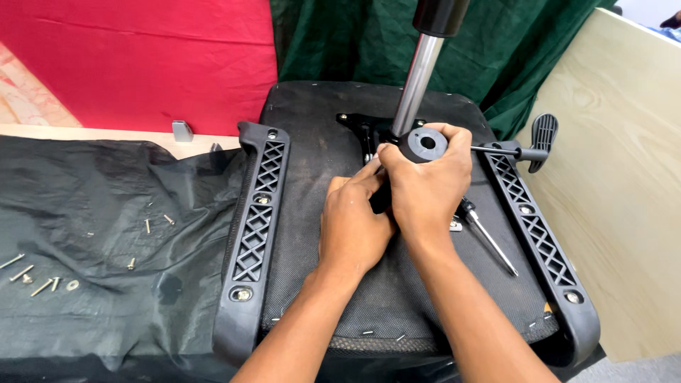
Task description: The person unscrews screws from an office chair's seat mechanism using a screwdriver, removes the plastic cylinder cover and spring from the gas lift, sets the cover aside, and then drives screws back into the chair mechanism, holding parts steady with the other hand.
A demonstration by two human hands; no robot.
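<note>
While both hands meet at the middle of the upturned chair seat (312,234), the right hand (425,188) has its fingers closed around the black control mechanism (424,144), and the left hand (352,227) presses in beside it, fingertips curled against the same part; what the left fingers hold, if anything, cannot be told. One mechanism sits near the far middle of the seat underside. One chrome gas cylinder (417,81) rises from it, its long axis almost upright, leaning slightly to the right as it goes up toward a black sleeve at the top edge of the view. One lever with a paddle handle (540,138) sticks out of the mechanism to the right, its long axis roughly level, the paddle just past the seat's right edge.

Two black lattice armrest brackets are bolted along the seat, one on the left (257,227) and one on the right (543,237), both running near to far. One screwdriver (488,237) lies on the seat just right of the right wrist, tip pointing toward the near right.

On the dark cloth (106,234) covering the bench, about nine loose screws (42,286) are scattered, plus one washer (72,285).
</note>
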